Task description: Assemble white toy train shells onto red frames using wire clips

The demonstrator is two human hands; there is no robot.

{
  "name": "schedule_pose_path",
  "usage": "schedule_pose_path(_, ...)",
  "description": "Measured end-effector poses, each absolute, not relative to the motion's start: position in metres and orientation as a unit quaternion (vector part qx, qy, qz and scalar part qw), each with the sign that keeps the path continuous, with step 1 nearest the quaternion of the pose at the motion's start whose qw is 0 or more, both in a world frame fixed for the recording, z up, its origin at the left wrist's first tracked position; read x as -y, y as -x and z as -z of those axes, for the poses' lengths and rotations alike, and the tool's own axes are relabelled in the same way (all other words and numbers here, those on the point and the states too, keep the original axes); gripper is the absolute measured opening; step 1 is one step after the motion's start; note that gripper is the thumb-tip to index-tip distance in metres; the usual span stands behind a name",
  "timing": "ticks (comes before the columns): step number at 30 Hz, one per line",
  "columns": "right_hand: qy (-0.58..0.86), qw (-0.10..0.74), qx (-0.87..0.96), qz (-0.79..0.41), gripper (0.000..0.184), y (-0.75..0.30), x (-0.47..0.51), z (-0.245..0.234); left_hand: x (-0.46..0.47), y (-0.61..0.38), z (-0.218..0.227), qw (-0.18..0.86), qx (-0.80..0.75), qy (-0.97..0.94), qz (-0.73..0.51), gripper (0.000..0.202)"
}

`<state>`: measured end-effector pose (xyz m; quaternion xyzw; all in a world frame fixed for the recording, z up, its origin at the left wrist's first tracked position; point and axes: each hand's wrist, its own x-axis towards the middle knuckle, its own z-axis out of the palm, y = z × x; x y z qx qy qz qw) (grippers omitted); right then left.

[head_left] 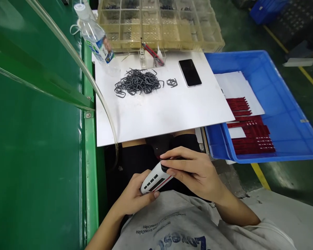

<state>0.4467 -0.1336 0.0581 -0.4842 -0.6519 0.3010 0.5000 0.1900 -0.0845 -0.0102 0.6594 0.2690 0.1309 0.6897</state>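
White train-shaped piece [153, 180] is up off the desk [167, 113], in the gap between its near edge and the person's shirt [169, 224], above the lap. Long axis slants: lower-left end by the left hand [136, 197], black end [163, 166] up and to the right, pointing away from the body. Side with black window marks and a red stripe faces up; the stripe follows the long axis. Left hand is closed around the lower-left end, thumb along the near side. Right hand [195, 171] grips the black end with its fingertips, which cover part of it. On desk: pile of dark gray clips [138, 82], small separate cluster [171, 82] just right of it, then a phone [190, 73], screen dark. Behind: small clear holder [143, 63] with a red-and-black tool [152, 53], compartment tray [177, 46] beyond. Bottle [97, 43] upright at left, tube [94, 82] curving nearby. Blue bin [289, 128] at right holds dark red strips [250, 139] and white sheets [246, 90].
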Motion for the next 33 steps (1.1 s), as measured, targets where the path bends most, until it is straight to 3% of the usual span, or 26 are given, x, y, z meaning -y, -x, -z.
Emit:
schedule_pose_path(10,0.483,0.504,0.681,-0.221,0.033,-0.444,0.156,-0.064,0.095,-0.193,0.011,0.681,-0.268,-0.668,-0.134,0.027)
schedule_pose_path(26,0.496,0.499,0.679,-0.208,0.033,-0.442,0.16,-0.06,0.096,-0.192,0.012,0.692,-0.238,-0.669,-0.133,0.02)
schedule_pose_path(30,0.469,0.469,0.732,-0.153,0.049,-0.445,0.158,-0.056,0.096,-0.191,0.012,0.701,-0.24,-0.659,-0.129,0.021)
schedule_pose_path(33,0.456,0.416,0.781,-0.098,0.049,-0.451,0.159,-0.059,0.096,-0.192,0.011,0.705,-0.242,-0.656,-0.118,0.026)
